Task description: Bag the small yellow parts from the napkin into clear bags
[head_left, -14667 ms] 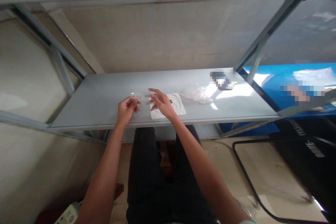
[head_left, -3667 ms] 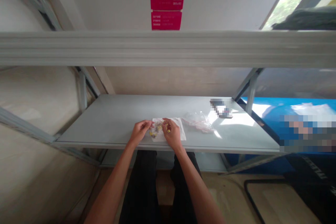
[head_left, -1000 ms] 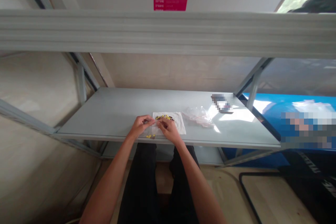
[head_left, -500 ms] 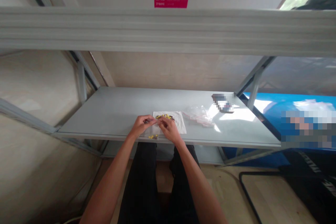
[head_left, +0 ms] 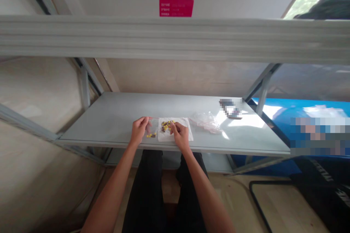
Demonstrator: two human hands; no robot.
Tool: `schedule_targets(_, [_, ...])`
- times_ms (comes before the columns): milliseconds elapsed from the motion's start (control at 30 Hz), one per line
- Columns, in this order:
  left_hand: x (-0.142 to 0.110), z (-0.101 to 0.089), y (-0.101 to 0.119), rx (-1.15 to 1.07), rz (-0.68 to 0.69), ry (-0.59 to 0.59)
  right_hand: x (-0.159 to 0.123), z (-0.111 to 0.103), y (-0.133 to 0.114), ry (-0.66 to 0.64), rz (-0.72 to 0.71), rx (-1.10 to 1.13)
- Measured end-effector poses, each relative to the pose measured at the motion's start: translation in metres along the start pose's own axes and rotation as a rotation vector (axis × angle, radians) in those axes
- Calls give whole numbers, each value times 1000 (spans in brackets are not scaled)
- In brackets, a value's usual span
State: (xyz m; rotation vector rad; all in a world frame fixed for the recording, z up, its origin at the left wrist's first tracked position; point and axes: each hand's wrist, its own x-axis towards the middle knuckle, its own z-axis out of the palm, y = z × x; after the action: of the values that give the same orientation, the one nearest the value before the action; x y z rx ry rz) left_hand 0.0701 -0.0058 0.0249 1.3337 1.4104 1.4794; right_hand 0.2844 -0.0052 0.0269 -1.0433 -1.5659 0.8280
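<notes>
Apart now, the two hands have parted from their pinch together: the left hand (head_left: 139, 130) has shifted left, its fingertips gripping a clear bag's (head_left: 154, 129) reddish top edge, with yellow and dark pieces low inside. Over on the white sheet (head_left: 164, 138), the right hand (head_left: 181, 136) curls at the loose pieces (head_left: 165, 126), hiding some; I can't tell whether its fingers hold one. Sheet and bag lie near the shelf's (head_left: 109, 116) front edge. Clear bags (head_left: 207, 123) overlap to the right, hard to count; a pixelated object (head_left: 231, 110) sits farther right. Open surface stretches left and far.
</notes>
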Motion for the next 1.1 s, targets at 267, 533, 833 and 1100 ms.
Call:
schedule_targets(267, [26, -51, -7, 989, 262, 215, 1, 3, 1, 195, -19, -86])
schedule_targets(533, [2, -22, -30, 1248, 375, -290, 28, -52, 15, 341, -215, -739])
schedule_targets(833, [39, -63, -34, 1130, 362, -355, 55, -114, 47, 133, -167, -1075])
schedule_targets(1100, [12, -15, 32, 448, 535, -34, 39, -53, -15, 139, -342, -480])
